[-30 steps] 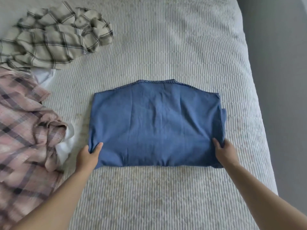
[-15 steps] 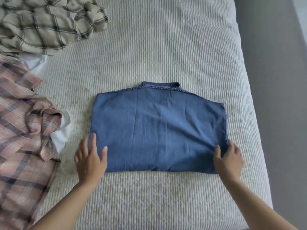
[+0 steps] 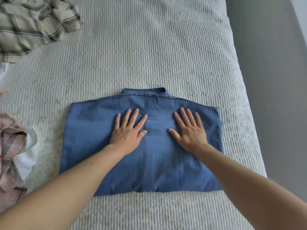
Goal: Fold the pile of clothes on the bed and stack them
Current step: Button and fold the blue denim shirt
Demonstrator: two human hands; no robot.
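Your left hand and right hand have moved off the near corners of the denim shirt, where they were a second ago, and now lie flat on its upper middle, palms down, fingers straight and spread. Neither hand grips anything; both press the cloth. The shirt lies folded into a rough rectangle at the centre of the bed, collar at the far edge, near edge toward you. This change indicates that the fold itself is complete and that you are at the smoothing step: the hands are placed to push out creases and flatten the layers. Judged from the layout, this item is nearly done, but the task as a whole is not. The green plaid shirt remains crumpled at the far left corner, and the pink plaid shirt with a white garment lies loose at the left edge, well apart from the denim. No stack exists yet; the denim shirt will likely serve as its base.
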